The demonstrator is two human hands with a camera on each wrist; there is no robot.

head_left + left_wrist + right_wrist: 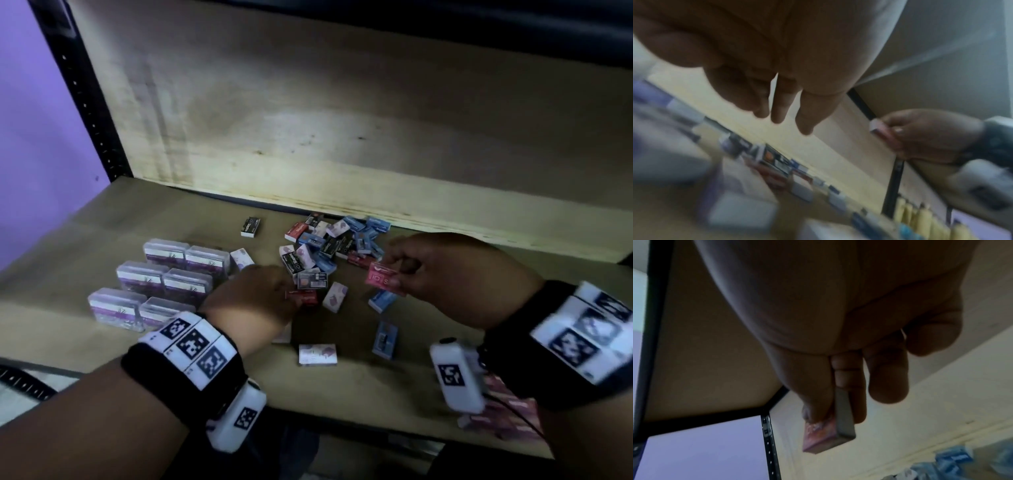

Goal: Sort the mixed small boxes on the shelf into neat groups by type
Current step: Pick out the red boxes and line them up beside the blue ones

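A mixed pile of small boxes (pixel 334 245) in blue, red, black and white-purple lies at the back of the shelf. My right hand (pixel 399 270) pinches a pink-red box (pixel 382 280) between thumb and fingers, lifted above the pile's right edge. The right wrist view shows that pink-red box (pixel 826 434) held by one end. My left hand (pixel 282 291) hovers over a dark red box (pixel 304 297) in front of the pile. In the blurred left wrist view the left fingers (pixel 780 110) hang straight and hold nothing.
Several clear cases with purple labels (pixel 164 284) stand in neat rows at the left. Loose boxes lie near the front: a white-purple box (pixel 318 354) and a blue box (pixel 385 339). Red boxes (pixel 507 411) are grouped at the front right under my right wrist. The wooden back panel (pixel 342 137) closes the shelf.
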